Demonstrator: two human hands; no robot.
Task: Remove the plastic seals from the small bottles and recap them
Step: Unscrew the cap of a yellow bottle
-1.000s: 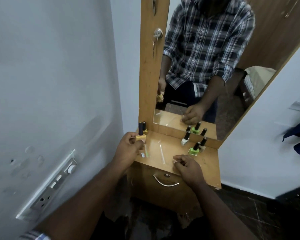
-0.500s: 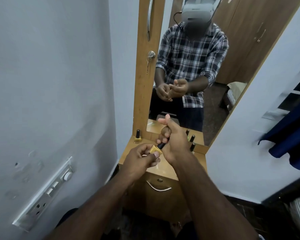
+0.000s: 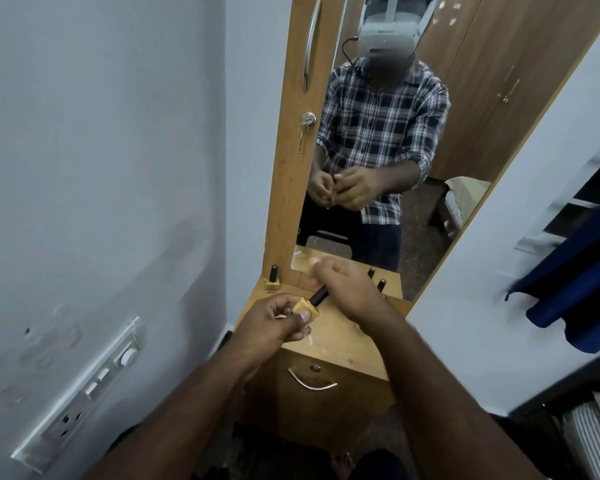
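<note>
Hands are meeting just below the middle of the frame, above a small wooden bench (image 3: 343, 344). The left hand (image 3: 271, 323) is curling its fingers and thumb around the square glass body of a yellow nail polish bottle (image 3: 305, 308), holding it tilted so that its black cap (image 3: 318, 295) is pointing up and to the right. The right hand (image 3: 343, 289) is sitting just beside that cap, its fingers bent over the cap's far end; whether they are actually pinching the cap or a plastic seal cannot be told, since the fingertips are blurred and partly hidden behind the hand.

A second yellow nail polish bottle (image 3: 273, 280) with a black cap is standing upright at the back left corner of the bench, against the wooden frame of the mirror (image 3: 447, 168). Two more black-capped bottles (image 3: 381, 285) are peeking out behind the right hand near the mirror's lower edge; their bodies are hidden.

The mirror, filling the upper middle of the frame, is reflecting a person in a checked shirt with both hands together at waist height. A lock with keys (image 3: 308, 120) is hanging on the mirror's frame. Below the bench top a drawer with a curved metal handle (image 3: 310, 383) is facing the viewer. At lower left a white switch panel (image 3: 84, 396) is sitting on the wall, and dark blue cloth (image 3: 575, 289) is hanging at the right edge.
</note>
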